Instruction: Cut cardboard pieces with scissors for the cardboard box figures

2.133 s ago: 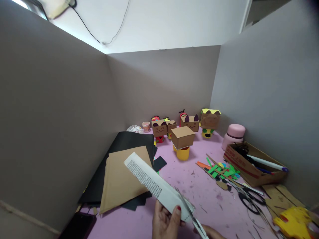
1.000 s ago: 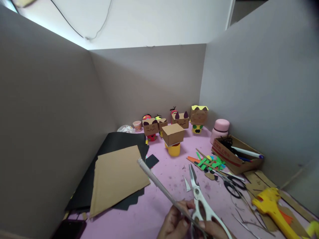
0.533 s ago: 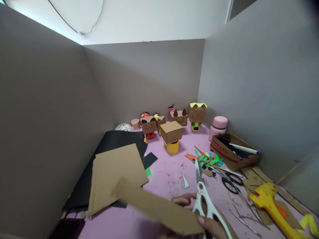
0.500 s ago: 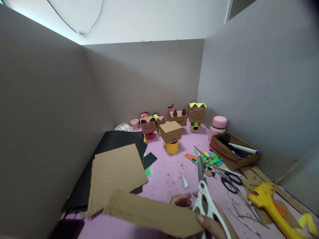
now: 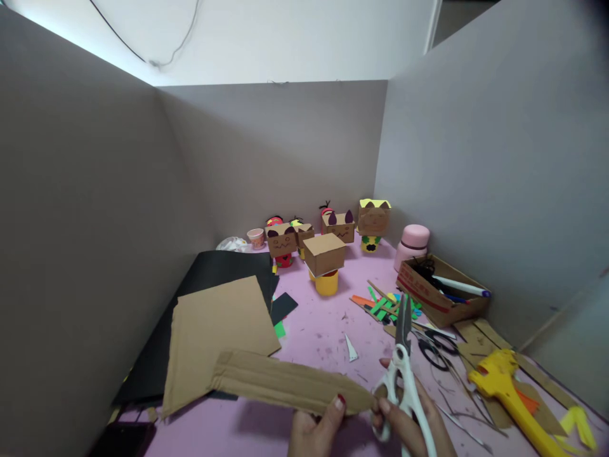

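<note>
My left hand (image 5: 316,431) grips a long cardboard strip (image 5: 280,383) from below, thumb pressed on its near face. The strip lies level above the table, its right end narrowing to a rounded tip. White-handled scissors (image 5: 399,368) sit in my right hand (image 5: 416,419), blades pointing up and together. The thumb and a finger of that hand meet at the strip's tip; whether they pinch it is hard to make out. Behind the strip's left end rests a large cardboard sheet (image 5: 221,330).
A cardboard box on a yellow base (image 5: 326,284) stands mid-table, with several cardboard-headed figures (image 5: 280,241) behind. To the right are paper scraps (image 5: 380,308), black-handled scissors (image 5: 435,355), a yellow glue gun (image 5: 507,390), a pen box (image 5: 431,292) and a pink bottle (image 5: 413,244).
The strip has shifted up and turned more level, its right end now showing as a tapered tip. My left hand's thumb has come into view on it. The scissors have moved right.
</note>
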The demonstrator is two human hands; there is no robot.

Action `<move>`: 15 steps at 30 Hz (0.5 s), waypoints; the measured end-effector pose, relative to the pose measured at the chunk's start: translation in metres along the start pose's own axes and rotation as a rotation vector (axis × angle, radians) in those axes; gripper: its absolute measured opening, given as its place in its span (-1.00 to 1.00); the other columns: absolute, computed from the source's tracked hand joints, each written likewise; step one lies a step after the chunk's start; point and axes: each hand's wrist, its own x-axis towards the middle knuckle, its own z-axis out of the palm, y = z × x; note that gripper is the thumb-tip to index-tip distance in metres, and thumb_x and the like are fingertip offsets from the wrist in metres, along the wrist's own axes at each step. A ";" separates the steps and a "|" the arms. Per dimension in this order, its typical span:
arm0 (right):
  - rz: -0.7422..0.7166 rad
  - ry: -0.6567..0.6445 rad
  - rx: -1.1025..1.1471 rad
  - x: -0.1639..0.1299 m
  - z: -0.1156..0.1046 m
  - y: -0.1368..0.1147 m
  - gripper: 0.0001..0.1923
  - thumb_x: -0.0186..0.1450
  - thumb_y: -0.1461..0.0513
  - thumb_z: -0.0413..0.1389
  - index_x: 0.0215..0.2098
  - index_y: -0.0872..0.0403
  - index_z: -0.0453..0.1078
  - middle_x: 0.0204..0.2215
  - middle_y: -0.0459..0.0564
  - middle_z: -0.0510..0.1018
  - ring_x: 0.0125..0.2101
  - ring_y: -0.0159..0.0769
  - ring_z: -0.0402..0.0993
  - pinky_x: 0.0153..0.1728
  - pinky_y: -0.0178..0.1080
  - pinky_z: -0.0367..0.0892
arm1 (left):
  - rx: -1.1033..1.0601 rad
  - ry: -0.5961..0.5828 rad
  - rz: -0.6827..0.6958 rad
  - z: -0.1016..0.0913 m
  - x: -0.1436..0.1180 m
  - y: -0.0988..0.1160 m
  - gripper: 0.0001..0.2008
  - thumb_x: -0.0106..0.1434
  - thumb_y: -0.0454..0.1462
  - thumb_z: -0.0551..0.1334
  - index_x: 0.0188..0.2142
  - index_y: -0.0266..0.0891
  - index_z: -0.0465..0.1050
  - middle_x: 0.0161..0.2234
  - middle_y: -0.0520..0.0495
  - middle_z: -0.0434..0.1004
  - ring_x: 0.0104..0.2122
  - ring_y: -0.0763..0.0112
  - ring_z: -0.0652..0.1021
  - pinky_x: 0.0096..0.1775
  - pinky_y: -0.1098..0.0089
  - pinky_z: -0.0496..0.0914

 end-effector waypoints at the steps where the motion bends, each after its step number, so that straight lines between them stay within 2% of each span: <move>1: 0.003 -0.005 0.011 0.001 0.000 0.001 -0.38 -0.04 0.01 0.31 -0.09 0.06 0.27 -0.67 -0.21 0.45 -0.69 -0.39 0.38 -0.64 -0.37 0.28 | -0.017 0.007 -0.012 0.000 0.000 0.000 -0.58 -0.11 0.02 0.37 -0.41 -0.28 0.59 -0.27 -0.27 0.66 -0.22 0.00 0.57 -0.20 0.18 0.42; 9: 0.051 -0.124 -0.003 0.001 -0.003 0.022 -0.34 -0.10 0.02 0.35 -0.10 0.08 0.30 -0.70 -0.23 0.43 -0.73 -0.47 0.31 -0.68 -0.42 0.22 | -0.324 0.006 -0.082 0.014 0.000 -0.002 -0.63 -0.21 -0.11 0.47 -0.45 -0.28 0.50 -0.46 -0.15 0.64 -0.37 0.15 0.59 -0.25 0.22 0.43; 12: 0.073 -0.144 -0.062 0.000 -0.005 0.025 -0.35 -0.07 0.02 0.33 -0.07 0.05 0.31 -0.68 -0.23 0.40 -0.71 -0.44 0.31 -0.65 -0.39 0.25 | -0.278 -0.013 -0.053 0.016 -0.004 -0.002 -0.64 -0.22 -0.14 0.48 -0.47 -0.29 0.47 -0.54 -0.10 0.61 -0.50 0.29 0.56 -0.41 0.34 0.41; 15: 0.087 -0.230 -0.116 0.001 -0.010 0.024 -0.34 -0.04 -0.04 0.29 -0.04 0.04 0.31 -0.65 -0.21 0.37 -0.67 -0.44 0.28 -0.62 -0.38 0.24 | -0.219 0.022 -0.024 0.015 -0.007 0.003 -0.64 -0.18 -0.11 0.46 -0.49 -0.29 0.44 -0.60 -0.04 0.58 -0.62 0.41 0.50 -0.54 0.44 0.34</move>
